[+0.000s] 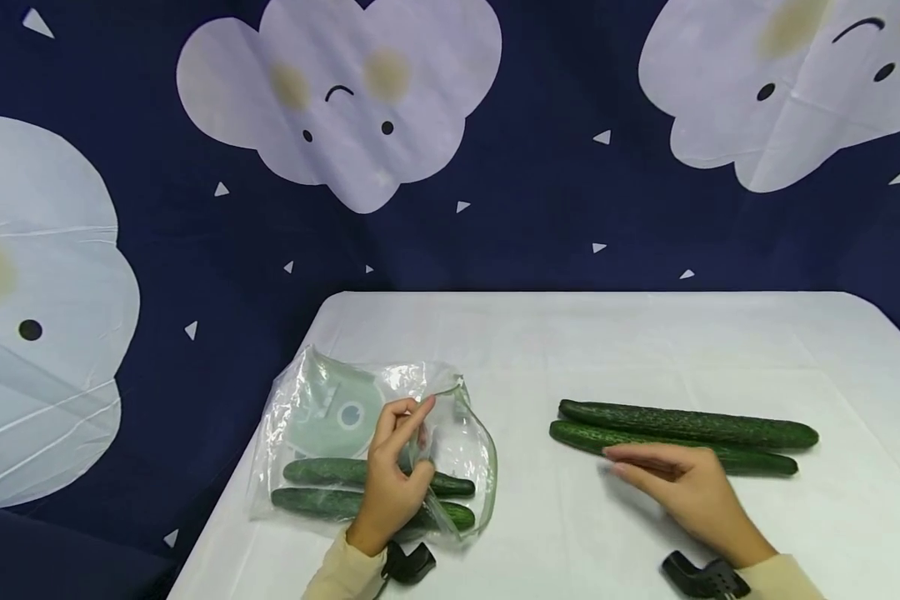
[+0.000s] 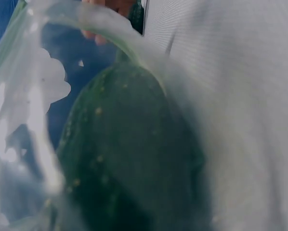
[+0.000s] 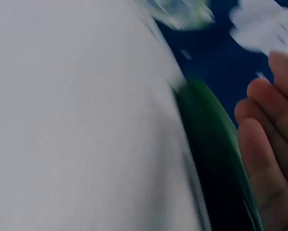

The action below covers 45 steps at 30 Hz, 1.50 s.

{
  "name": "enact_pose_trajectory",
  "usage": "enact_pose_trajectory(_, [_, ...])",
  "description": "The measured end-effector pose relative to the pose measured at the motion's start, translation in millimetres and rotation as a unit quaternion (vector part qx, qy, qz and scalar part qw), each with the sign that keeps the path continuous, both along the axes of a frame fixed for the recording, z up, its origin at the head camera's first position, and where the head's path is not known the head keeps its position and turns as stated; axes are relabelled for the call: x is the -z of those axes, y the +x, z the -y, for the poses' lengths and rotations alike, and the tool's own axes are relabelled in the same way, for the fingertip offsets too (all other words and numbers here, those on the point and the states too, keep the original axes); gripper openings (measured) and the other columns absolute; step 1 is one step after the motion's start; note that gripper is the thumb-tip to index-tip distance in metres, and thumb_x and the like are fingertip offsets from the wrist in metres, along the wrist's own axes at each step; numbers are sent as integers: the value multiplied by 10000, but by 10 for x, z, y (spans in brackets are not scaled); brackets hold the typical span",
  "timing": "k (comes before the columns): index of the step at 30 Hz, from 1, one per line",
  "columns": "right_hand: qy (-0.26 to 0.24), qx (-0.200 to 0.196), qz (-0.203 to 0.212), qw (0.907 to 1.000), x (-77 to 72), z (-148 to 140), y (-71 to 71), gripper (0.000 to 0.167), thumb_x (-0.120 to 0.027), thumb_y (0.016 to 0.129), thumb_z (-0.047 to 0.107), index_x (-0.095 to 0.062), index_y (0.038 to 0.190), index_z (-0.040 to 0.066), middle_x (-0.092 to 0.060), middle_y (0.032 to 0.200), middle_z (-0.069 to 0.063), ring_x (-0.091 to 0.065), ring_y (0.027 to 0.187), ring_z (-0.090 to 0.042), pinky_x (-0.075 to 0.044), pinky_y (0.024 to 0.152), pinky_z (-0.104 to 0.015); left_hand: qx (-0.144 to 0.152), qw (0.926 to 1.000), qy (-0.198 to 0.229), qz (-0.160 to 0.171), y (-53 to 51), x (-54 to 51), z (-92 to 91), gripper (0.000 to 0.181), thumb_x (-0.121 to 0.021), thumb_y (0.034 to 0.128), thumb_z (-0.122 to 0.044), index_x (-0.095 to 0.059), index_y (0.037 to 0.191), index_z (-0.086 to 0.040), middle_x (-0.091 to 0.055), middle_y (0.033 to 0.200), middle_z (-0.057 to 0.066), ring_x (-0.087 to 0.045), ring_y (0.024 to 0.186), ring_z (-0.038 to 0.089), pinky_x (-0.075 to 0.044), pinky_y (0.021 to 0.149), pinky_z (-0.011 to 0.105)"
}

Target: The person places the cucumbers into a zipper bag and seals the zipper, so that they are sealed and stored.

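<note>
My left hand (image 1: pixel 393 479) pinches the edge of a clear plastic zip bag (image 1: pixel 478 433) near its mouth, which faces right. Inside the bag lie two cucumbers (image 1: pixel 326 471), side by side, beneath a pale green printed panel (image 1: pixel 311 429). One bagged cucumber (image 2: pixel 129 154) fills much of the left wrist view, blurred by the plastic. Two more cucumbers (image 1: pixel 690 421) lie together on the table's right half. Over the near one's side hovers my right hand (image 1: pixel 686 487), fingers extended and loosely bent, holding nothing. The right wrist view shows its fingers (image 3: pixel 262 163) beside a cucumber (image 3: pixel 211 144); contact cannot be told.
A white cloth covers the table (image 1: pixel 525 333). Behind it hangs a dark blue backdrop (image 1: pixel 540 217) with clouds and small white triangles. Black camera mounts (image 1: pixel 408 565) sit on both wrists. Table surface separates the bag from the loose cucumbers.
</note>
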State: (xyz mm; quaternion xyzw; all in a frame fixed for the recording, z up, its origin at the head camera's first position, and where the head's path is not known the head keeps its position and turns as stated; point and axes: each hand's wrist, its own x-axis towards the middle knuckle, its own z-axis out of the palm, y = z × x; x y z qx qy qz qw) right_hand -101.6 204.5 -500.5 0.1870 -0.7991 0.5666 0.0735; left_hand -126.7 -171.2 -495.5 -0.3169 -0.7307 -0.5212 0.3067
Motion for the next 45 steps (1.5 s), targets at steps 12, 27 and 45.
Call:
enact_pose_trajectory(12, [991, 2512, 74, 9628, -36, -1353, 98, 344, -726, 938, 73, -689, 1254, -58, -654, 1090, 275, -592, 1007, 156, -466, 790, -52, -201, 9997, -9, 148, -11, 6, 28, 808, -454, 587, 192, -561, 1385, 121, -470, 1148, 210, -440, 863, 237, -356, 744, 273])
enact_pose_trajectory(27, [1566, 1542, 740, 9727, 238, -1612, 137, 402, -748, 921, 95, -642, 1278, -57, -565, 1117, 320, -651, 870, 61, -554, 657, -216, -119, 9993, 157, 318, 39, -49, 4, 769, -386, 677, 225, -567, 1409, 75, -476, 1175, 183, -463, 862, 231, -371, 758, 300])
enact_pose_trajectory(45, [2525, 1420, 852, 9533, 107, -1438, 117, 468, -786, 886, 363, -710, 1321, 207, -567, 1093, 301, -396, 422, -166, -371, 435, -303, -183, 9992, 100, 330, 40, -36, 12, 778, -387, 675, 218, -577, 1412, 54, -481, 1182, 169, -461, 871, 217, -366, 752, 287])
